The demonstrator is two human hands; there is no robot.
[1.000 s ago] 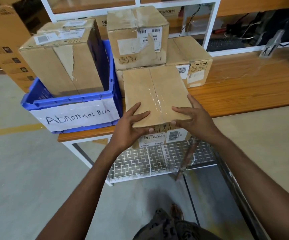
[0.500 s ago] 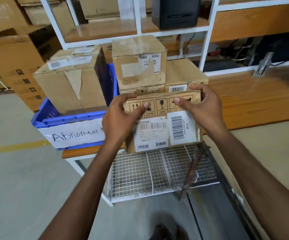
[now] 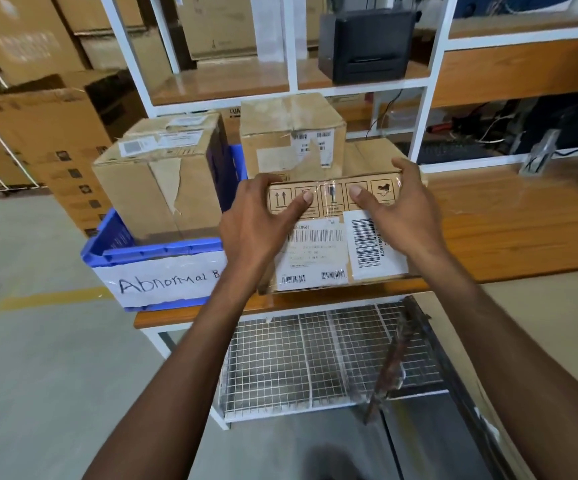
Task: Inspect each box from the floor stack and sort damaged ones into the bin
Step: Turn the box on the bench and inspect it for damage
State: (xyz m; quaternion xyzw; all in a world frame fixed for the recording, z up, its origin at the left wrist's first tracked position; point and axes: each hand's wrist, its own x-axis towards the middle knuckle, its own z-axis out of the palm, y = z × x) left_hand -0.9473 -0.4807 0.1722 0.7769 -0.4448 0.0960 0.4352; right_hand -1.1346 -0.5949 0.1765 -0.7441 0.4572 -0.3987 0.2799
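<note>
Both hands held a small cardboard box [image 3: 336, 233] upright over the front edge of the wooden surface [image 3: 509, 230], its labelled side facing the camera. The left hand [image 3: 256, 230] had its grip clamped on the box's left side, thumb pressed on the handling symbols; the right hand [image 3: 401, 209] gripped the right side likewise. Just left of the box stood the blue bin [image 3: 162, 251] marked "Abnormal", holding a torn carton [image 3: 162, 178]. Behind the box sat a taped carton [image 3: 291, 133]

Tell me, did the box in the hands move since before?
Yes. The held box tipped up, label side facing the person, and rose against the stacked box behind.
</note>
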